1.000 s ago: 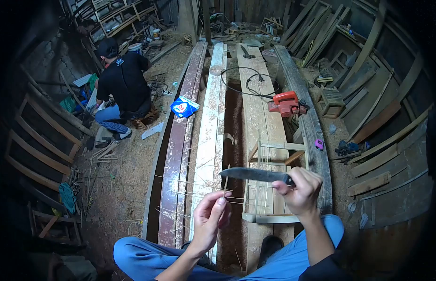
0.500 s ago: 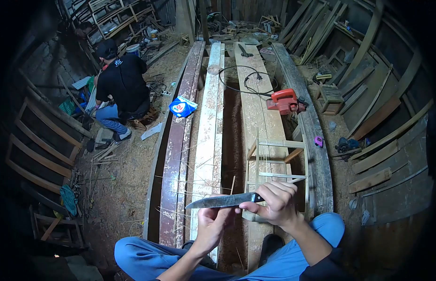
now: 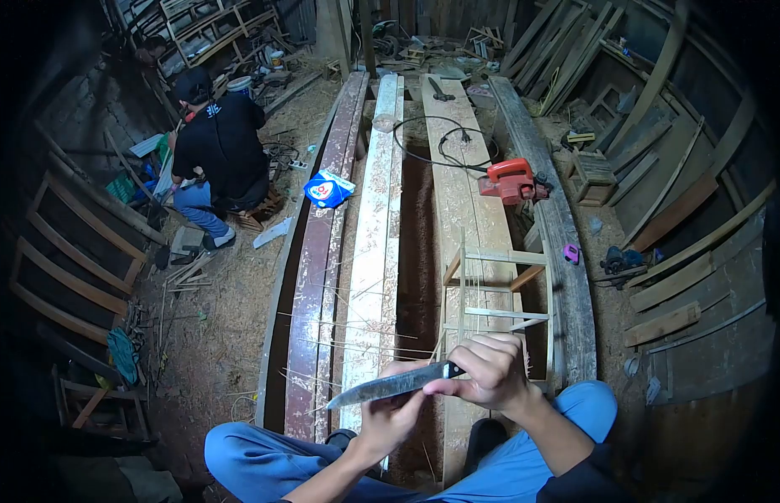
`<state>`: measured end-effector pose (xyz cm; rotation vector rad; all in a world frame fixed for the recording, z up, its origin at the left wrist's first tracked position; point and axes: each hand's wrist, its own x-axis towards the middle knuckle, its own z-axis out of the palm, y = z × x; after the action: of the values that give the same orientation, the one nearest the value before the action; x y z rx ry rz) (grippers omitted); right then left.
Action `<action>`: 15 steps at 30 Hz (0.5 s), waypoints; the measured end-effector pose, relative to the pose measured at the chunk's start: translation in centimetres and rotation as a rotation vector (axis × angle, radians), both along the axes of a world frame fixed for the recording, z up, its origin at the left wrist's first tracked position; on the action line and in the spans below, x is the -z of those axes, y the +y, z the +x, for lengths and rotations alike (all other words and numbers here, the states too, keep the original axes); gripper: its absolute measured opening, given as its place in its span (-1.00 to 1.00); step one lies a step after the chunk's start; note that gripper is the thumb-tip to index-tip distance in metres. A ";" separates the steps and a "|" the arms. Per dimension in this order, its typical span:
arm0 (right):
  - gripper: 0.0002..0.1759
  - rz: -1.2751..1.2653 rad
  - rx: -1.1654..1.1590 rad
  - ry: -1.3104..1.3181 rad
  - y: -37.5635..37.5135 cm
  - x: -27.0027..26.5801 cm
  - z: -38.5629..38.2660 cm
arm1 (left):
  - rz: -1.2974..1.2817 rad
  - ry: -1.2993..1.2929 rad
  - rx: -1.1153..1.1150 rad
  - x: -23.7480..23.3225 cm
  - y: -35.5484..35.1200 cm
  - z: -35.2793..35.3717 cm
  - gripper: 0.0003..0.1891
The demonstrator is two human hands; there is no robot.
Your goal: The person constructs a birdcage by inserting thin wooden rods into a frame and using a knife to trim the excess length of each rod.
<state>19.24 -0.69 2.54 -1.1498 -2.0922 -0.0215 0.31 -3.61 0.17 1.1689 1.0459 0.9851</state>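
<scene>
My right hand (image 3: 490,373) is wrapped round the black handle of a knife (image 3: 390,386), whose long blade points left and slightly down. Just below and behind the blade is my left hand (image 3: 390,423), its fingers curled closed; a thin stick seems to be pinched there, mostly hidden by the blade. Thin bamboo-like strips (image 3: 356,295) lie across the white plank and the dark red plank (image 3: 310,289) beyond my hands. A small wooden frame (image 3: 499,312) stands to the right on the pale plank.
A red power tool (image 3: 514,183) with a black cable, a pink tape measure (image 3: 572,253) and a blue-white packet (image 3: 324,191) rest on the planks. Another person (image 3: 222,151) crouches at the left. Wooden frames (image 3: 80,277) lean at far left, boards (image 3: 675,318) at right.
The knife blade has tilted, its tip lower and a little further left. My left hand has moved slightly down, and the stick that rose above the blade now barely shows.
</scene>
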 end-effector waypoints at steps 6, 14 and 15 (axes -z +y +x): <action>-0.34 0.087 -0.074 0.017 0.0 -0.5 0.5 | 0.430 0.135 -0.005 -0.9 -0.5 0.1 -0.71; -0.34 0.156 0.046 -0.075 -0.3 -1.6 1.5 | 0.466 0.123 -0.057 -0.3 -0.4 0.9 -0.74; -0.34 0.156 0.049 -0.075 -0.3 -1.7 1.8 | 0.438 0.120 -0.066 -0.5 -0.4 1.1 -0.76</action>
<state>21.01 -0.97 4.23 -1.1200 -2.0872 -0.2503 1.38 -3.98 0.65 1.5742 0.9948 1.2486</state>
